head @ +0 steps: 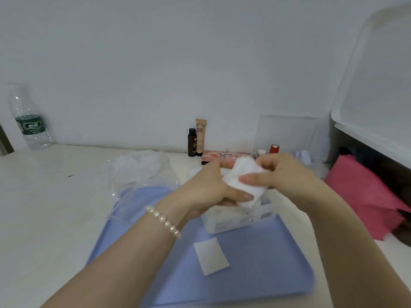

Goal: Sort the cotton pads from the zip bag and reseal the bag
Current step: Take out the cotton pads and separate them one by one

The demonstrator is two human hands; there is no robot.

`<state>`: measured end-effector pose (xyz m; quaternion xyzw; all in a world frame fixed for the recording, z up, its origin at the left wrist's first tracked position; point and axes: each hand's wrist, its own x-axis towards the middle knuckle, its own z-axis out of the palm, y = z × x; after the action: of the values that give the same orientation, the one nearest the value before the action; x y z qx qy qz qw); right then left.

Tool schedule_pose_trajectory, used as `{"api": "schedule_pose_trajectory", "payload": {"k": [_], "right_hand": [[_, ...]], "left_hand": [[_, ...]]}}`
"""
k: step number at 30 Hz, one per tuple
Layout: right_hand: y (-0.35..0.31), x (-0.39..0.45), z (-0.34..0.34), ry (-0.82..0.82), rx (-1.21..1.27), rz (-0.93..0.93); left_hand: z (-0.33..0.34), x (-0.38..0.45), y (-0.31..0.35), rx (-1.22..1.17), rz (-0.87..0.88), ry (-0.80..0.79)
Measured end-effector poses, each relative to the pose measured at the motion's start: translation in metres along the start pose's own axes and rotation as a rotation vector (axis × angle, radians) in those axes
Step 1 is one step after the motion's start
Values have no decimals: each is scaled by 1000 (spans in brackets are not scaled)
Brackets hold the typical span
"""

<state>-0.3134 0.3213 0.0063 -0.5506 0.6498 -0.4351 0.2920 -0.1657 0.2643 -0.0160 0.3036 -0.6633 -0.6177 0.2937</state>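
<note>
Two hands are in view, both raised above the far edge of one blue tray [255, 274]. The left hand [206, 187] and the right hand [287, 174] grip the same stack of cotton pads [242, 181] from opposite sides — fingers and thumbs curled round it. The number of pads in the stack cannot be told. The stack is tilted, its long axis running from upper left to lower right.

One single cotton pad [211, 255] lies flat on the tray, apart from the stack and nearer the person. It is rectangular, with its long axis running roughly toward and away from the person, turned slightly.

One zip bag [238, 218] with a printed label lies on the tray directly below the hands; whether its seal is open cannot be told. A second clear plastic bag [138, 167] lies crumpled on the table [44, 207] — left of the hands, overlapping the tray's far left corner.

The left wrist carries one pearl bracelet [163, 221].
</note>
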Motion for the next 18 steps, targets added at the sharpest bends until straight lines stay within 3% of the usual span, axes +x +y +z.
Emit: {"api": "schedule_pose_trajectory", "payload": {"k": [3, 5, 7, 10, 13, 18], "right_hand": [[13, 8, -27, 357, 168, 28], [28, 14, -35, 446, 89, 84], [40, 20, -32, 390, -32, 136], [54, 28, -19, 297, -230, 138], [59, 32, -16, 225, -409, 132], [64, 35, -15, 184, -492, 144]], "left_hand": [[7, 20, -2, 374, 254, 291], [11, 27, -16, 645, 435, 295], [17, 34, -36, 844, 505, 154], [23, 39, -54, 999, 473, 6], [25, 40, -57, 1123, 414, -59], [27, 44, -60, 1245, 352, -139]]}}
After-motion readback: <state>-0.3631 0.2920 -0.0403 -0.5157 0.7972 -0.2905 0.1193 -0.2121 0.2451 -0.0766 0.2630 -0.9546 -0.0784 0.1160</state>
